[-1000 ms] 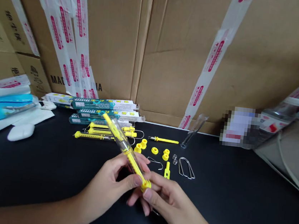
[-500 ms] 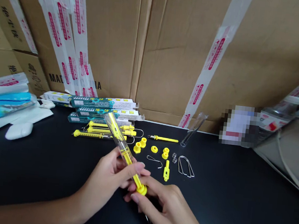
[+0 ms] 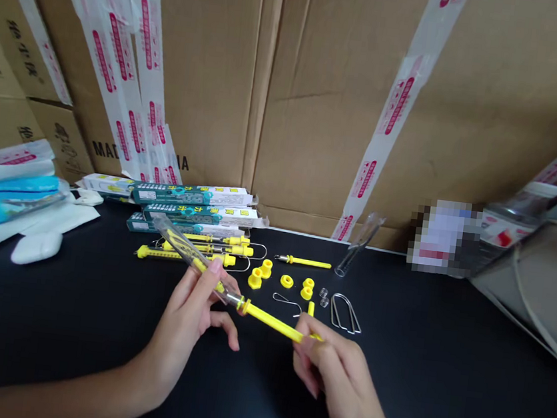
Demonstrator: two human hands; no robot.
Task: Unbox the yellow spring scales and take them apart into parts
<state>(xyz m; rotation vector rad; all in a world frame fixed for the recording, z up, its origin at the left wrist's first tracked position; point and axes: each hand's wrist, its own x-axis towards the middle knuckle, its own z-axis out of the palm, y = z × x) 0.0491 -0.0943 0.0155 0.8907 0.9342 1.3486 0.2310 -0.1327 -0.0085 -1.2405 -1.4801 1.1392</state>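
Note:
My left hand (image 3: 194, 310) is closed around the clear tube (image 3: 174, 241) of a spring scale, thumb on top. Out of the tube's lower right end sticks a yellow rod (image 3: 270, 321) with a metal spring at its inner end. The rod's far end is pinched in my right hand (image 3: 335, 370), which hides its tip. Beyond my hands lie yellow collars (image 3: 255, 277), a yellow ring (image 3: 287, 281), small springs (image 3: 324, 297), a wire hook (image 3: 288, 301) and bent wire loops (image 3: 346, 312). My right hand partly covers a yellow hook piece (image 3: 311, 308).
Assembled spring scales (image 3: 187, 256) lie at the back left before green-white boxes (image 3: 194, 194). Another yellow rod (image 3: 307, 262) and a clear tube (image 3: 354, 248) are farther back. A white case (image 3: 36, 247) sits left, a bottle (image 3: 514, 216) right. Cardboard (image 3: 330, 107) walls the back.
My right hand has moved right, drawing the yellow rod partly out of the tube. The tube has tilted flatter, its upper end moving left and down.

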